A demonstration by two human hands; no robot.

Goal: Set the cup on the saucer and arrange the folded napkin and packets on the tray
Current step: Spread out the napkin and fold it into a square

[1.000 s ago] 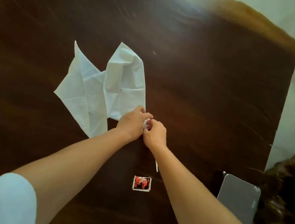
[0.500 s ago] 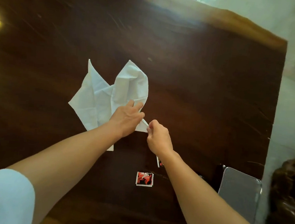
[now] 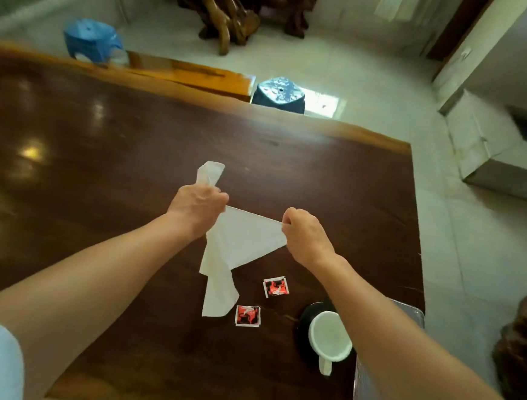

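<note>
A white napkin [image 3: 239, 245] hangs in the air above the dark wooden table [image 3: 134, 145], stretched between both hands. My left hand [image 3: 197, 208] grips one edge, with a bunch of cloth sticking up above the fist. My right hand [image 3: 303, 234] pinches the other corner. Two red-and-black packets [image 3: 276, 286] [image 3: 247, 316] lie flat on the table below the napkin. A white cup [image 3: 328, 337] stands on a black saucer [image 3: 304, 326] to the right. The silver tray [image 3: 366, 394] lies at the table's right edge, mostly hidden by my right forearm.
Beyond the table's far edge stand two blue stools [image 3: 92, 39] [image 3: 280, 93] and a wooden bench [image 3: 190, 74] on the pale tiled floor. The table's right edge runs just past the tray. A dark furry shape [image 3: 522, 346] sits on the floor at right.
The napkin lay spread on the table; both hands have lifted it and pulled apart, stretching its top edge. The view has tilted up, bringing the cup, saucer and a second packet into sight.
</note>
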